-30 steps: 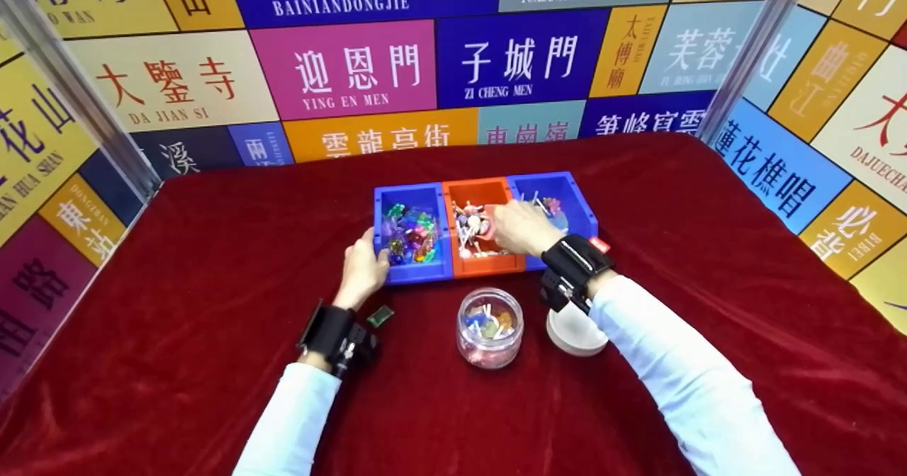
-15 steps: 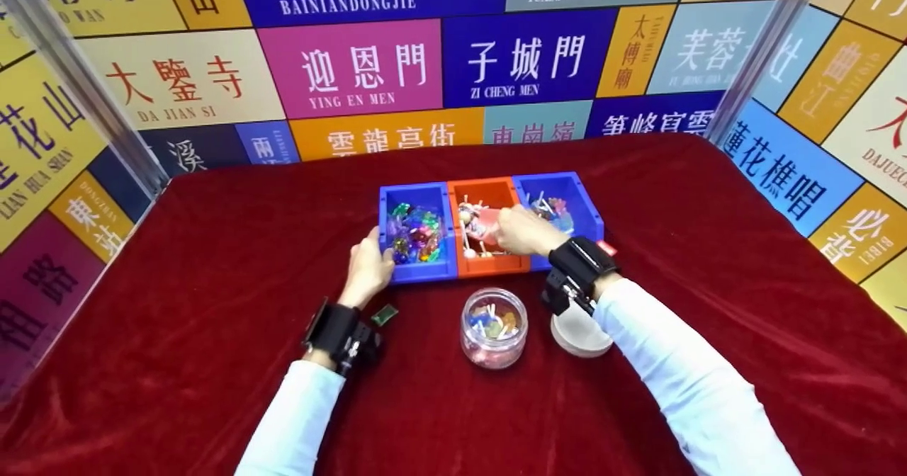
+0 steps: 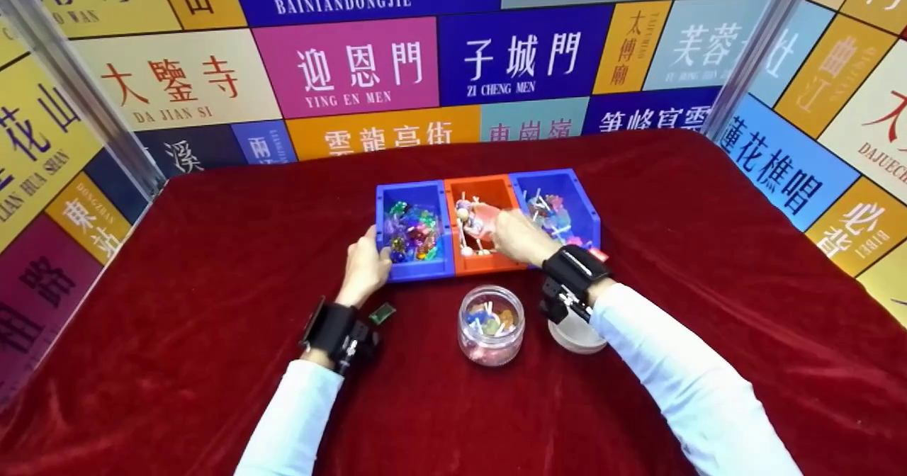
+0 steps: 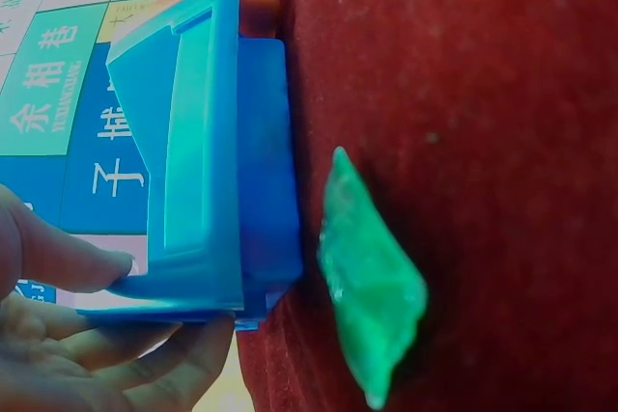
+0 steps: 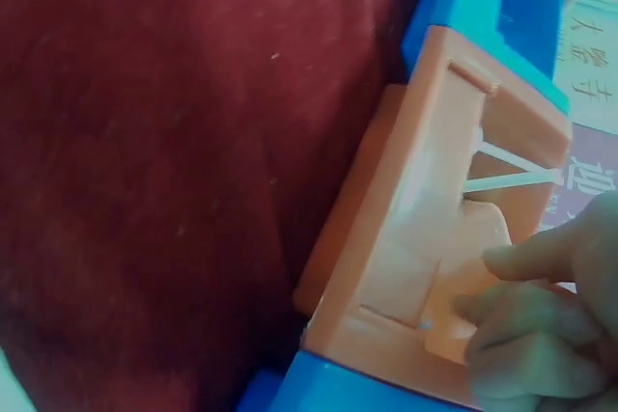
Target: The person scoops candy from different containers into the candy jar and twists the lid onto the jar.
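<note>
My left hand (image 3: pixel 365 267) grips the left wall of a blue bin (image 4: pixel 266 142), thumb over the rim and fingers outside. Small shiny wrapped candies (image 3: pixel 414 231) fill that bin. My right hand (image 3: pixel 524 237) holds a pink scoop (image 3: pixel 485 219) inside the middle orange bin (image 3: pixel 489 187). Lollipops (image 3: pixel 464 215) with white sticks lie in and around the scoop. In the right wrist view the thumb and fingers pinch the scoop, whose handle is mostly hidden by the hand. An uncapped clear jar (image 3: pixel 491 345), part filled with lollipops and coloured pieces, stands in front of the bins.
A second blue bin (image 3: pixel 588 210) with white-stick lollipops and coloured pieces adjoins the orange one on the right. A whitish lid (image 3: pixel 577 336) lies right of the jar, partly under the right wrist. One green wrapped candy (image 3: pixel 382 313) lies on the red cloth (image 3: pixel 425 419).
My right hand has worked the pink scoop in among the lollipops, and more of it shows now. The left hand keeps its grip on the blue bin. The jar stays put.
</note>
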{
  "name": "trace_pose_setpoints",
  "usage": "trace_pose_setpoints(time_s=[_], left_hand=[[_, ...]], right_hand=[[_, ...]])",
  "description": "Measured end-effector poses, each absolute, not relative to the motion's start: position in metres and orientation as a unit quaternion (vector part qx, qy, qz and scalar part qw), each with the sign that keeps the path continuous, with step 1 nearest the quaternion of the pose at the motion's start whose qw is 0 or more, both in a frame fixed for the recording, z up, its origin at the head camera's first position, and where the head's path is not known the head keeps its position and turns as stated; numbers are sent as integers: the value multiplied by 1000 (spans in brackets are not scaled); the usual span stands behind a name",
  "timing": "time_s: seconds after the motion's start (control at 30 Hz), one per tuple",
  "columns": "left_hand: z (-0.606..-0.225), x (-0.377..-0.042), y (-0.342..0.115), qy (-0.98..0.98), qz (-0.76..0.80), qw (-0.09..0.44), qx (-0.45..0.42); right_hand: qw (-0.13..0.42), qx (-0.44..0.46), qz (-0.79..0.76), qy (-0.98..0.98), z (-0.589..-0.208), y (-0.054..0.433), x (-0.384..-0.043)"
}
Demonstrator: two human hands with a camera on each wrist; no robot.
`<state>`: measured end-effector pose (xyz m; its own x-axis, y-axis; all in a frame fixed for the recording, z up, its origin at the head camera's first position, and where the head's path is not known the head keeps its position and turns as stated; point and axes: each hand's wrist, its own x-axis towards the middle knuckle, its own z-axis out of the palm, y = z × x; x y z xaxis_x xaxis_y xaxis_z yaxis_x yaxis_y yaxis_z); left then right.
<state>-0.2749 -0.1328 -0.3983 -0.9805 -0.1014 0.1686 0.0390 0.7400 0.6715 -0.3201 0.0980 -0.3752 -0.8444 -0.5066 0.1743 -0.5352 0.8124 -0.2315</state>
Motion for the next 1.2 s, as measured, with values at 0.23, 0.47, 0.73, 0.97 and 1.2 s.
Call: trace_pose_setpoints(time_s=[0.23,0.47,0.73,0.97,1.2], left_hand=[[-398,-275,-132,-927,-361,100,11],[-395,-276,-134,-927,-361,98,20],[-396,-276,-133,-929,-358,87,25],[-394,-276,-134,-930,-356,92,24],[-396,-276,-133,-928,-362,86,19]], right_hand=[[16,258,173,-950,-376,99,-326],[13,261,205,-943,-376,101,-327],[-75,138,361,-919,-380,99,-327],[-58,183,335,-923,-379,102,-325],[-124,130,453,-874,-384,107,-323]])
